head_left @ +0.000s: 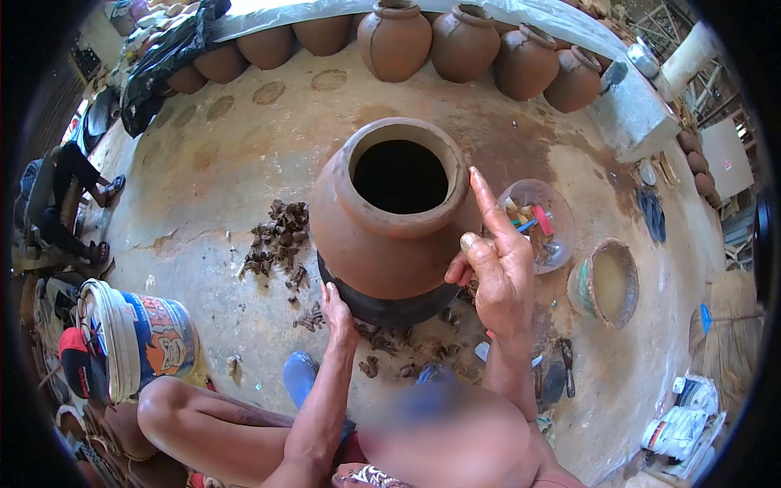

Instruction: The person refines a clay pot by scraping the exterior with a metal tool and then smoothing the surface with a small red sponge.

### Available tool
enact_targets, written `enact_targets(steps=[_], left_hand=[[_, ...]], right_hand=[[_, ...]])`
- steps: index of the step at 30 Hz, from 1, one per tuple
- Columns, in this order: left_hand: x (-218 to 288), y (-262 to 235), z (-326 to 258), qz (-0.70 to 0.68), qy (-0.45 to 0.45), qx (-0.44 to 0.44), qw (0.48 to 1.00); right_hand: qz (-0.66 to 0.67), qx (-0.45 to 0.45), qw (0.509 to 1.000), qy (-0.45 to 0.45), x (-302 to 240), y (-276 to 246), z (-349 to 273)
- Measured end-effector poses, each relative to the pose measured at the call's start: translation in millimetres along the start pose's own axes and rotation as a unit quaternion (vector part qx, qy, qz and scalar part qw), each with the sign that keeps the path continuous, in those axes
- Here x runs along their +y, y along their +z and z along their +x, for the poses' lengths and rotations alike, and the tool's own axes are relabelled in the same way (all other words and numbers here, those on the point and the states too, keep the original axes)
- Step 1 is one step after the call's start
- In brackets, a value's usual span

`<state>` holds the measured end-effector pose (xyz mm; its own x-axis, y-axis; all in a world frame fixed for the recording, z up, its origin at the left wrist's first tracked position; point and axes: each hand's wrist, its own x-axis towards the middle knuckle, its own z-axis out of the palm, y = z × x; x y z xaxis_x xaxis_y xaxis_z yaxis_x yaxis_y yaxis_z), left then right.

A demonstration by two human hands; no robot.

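A large brown clay pot [374,252] with a wide round mouth and thick rim stands before me on a dark round base [382,309]. The inside of its mouth is in deep shadow. My left hand [336,313] is low on the pot's left side, its fingers extended against the lower wall where it meets the base. On the other side, my right hand [500,264] is raised by the rim. Its index finger points up along the rim's right edge, while the other fingers bend inward. Neither hand shows anything held.
Clay scraps [277,240] lie around the base. At right are a clear tub [561,248] of small tools and a bucket of murky liquid [582,285]. A white bucket [175,337] stands at left. Several clay pots [394,45] line the back. Someone's legs [73,175] show far left.
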<state>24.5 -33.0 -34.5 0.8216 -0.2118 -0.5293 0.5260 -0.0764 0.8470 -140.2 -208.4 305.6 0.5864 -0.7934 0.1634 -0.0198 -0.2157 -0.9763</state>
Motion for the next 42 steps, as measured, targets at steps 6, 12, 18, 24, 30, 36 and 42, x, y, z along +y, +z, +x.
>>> enact_targets(steps=[6, 12, 18, 24, 30, 36, 42], left_hand=[[16, 21, -60, -0.029, -0.086, 0.024, 0.996], [58, 21, -35, 0.140, 0.172, 0.082, 0.972], [98, 38, 27, -0.179, 0.195, -0.217, 0.940], [47, 51, 65, -0.194, 0.121, -0.239, 0.944], [24, 33, 69, -0.190, 0.089, -0.226, 0.951], [20, 19, 63, -0.183, 0.065, -0.214, 0.957], [17, 19, 62, -0.178, 0.054, -0.212, 0.959]], right_hand=[[0.007, 0.036, 0.999, -0.015, 17, -12, -2], [0.068, 0.187, 0.980, -0.019, 135, -50, 30], [0.253, 0.094, 0.955, 0.123, 241, -5, 29], [0.299, 0.118, 0.933, 0.161, 274, 27, 25], [0.290, 0.118, 0.931, 0.187, 280, 31, 18], [0.275, 0.127, 0.929, 0.215, 277, 27, 4], [0.261, 0.139, 0.925, 0.237, 274, 18, -17]])
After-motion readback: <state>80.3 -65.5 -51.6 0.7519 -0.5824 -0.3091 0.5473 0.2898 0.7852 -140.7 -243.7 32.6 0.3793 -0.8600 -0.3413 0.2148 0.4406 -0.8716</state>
